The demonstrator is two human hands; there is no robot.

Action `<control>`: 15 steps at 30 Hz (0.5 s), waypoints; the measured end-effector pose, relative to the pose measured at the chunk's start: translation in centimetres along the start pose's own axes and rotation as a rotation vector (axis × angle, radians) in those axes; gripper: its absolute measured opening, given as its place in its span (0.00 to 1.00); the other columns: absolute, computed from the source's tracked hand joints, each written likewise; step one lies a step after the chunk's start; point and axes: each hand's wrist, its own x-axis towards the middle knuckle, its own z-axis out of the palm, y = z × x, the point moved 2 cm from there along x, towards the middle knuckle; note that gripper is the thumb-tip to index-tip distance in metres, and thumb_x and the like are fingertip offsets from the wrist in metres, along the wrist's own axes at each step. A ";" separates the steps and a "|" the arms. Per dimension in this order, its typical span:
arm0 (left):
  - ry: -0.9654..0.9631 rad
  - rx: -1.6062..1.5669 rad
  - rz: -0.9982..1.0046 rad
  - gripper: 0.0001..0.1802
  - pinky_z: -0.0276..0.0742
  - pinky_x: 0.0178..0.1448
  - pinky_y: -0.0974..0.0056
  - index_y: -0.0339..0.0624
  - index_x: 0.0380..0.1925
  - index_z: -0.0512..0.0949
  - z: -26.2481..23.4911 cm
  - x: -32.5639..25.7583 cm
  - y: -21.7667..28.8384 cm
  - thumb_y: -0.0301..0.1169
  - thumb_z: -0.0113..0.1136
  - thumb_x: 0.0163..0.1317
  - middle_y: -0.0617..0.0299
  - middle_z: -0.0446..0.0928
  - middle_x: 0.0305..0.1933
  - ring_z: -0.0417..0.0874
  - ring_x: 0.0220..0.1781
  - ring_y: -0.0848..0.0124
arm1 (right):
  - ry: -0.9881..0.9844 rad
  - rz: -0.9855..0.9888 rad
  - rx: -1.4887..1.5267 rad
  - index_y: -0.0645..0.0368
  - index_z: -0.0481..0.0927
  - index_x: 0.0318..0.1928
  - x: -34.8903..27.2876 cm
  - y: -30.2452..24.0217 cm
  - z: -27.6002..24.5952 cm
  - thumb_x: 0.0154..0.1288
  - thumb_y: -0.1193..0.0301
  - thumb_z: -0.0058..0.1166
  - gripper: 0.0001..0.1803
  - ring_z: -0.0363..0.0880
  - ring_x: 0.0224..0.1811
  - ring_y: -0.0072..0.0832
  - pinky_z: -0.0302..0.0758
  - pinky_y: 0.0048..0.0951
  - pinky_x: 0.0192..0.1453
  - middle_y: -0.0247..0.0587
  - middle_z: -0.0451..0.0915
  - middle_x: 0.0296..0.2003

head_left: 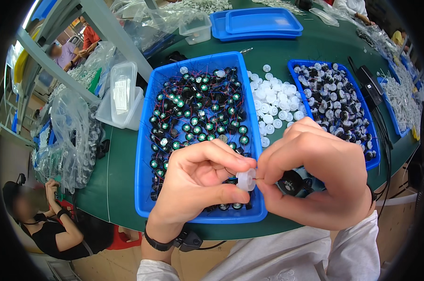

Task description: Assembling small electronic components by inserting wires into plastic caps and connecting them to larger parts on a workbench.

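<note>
My left hand point(193, 175) pinches a translucent white plastic cap point(245, 180) between thumb and forefinger. Close against it, the fingertips of my right hand point(317, 168) are pressed together on what seems to be a thin wire end at the cap's centre. Both hands are above the near right part of a blue tray point(143, 154), which holds many small black round components point(193, 122) with green faces and thin red and dark wires. Under my right hand shows a black round object point(290, 182); whether it is held or lying there I cannot tell.
Loose white caps point(273, 100) lie beyond my right hand, on the green table point(120, 173). A second blue tray point(374, 160) holds black components with white caps. Clear boxes point(123, 96) stand left. Stacked blue trays point(256, 22) are at the back. A co-worker point(48, 220) sits left.
</note>
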 end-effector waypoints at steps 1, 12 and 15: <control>0.008 0.023 0.005 0.20 0.72 0.56 0.62 0.29 0.35 0.75 0.0 0.0 0.0 0.09 0.64 0.38 0.51 0.74 0.40 0.76 0.47 0.66 | 0.001 -0.004 -0.021 0.57 0.74 0.25 -0.1 0.0 0.2 0.35 0.85 0.60 0.14 0.73 0.25 0.25 0.64 0.25 0.33 0.34 0.78 0.25; 0.077 0.047 0.013 0.18 0.73 0.52 0.65 0.29 0.37 0.74 -0.1 0.1 0.1 0.12 0.63 0.42 0.54 0.73 0.39 0.76 0.44 0.69 | -0.047 -0.191 -0.334 0.58 0.76 0.28 0.1 -0.3 0.2 0.41 0.81 0.59 0.11 0.74 0.26 0.28 0.66 0.29 0.35 0.32 0.77 0.26; 0.085 0.009 0.022 0.18 0.73 0.52 0.65 0.29 0.38 0.73 -0.2 0.0 -0.1 0.13 0.63 0.43 0.54 0.73 0.40 0.76 0.44 0.69 | -0.019 -0.103 -0.215 0.58 0.75 0.28 0.1 0.3 0.4 0.40 0.83 0.58 0.12 0.74 0.27 0.29 0.67 0.29 0.35 0.34 0.77 0.26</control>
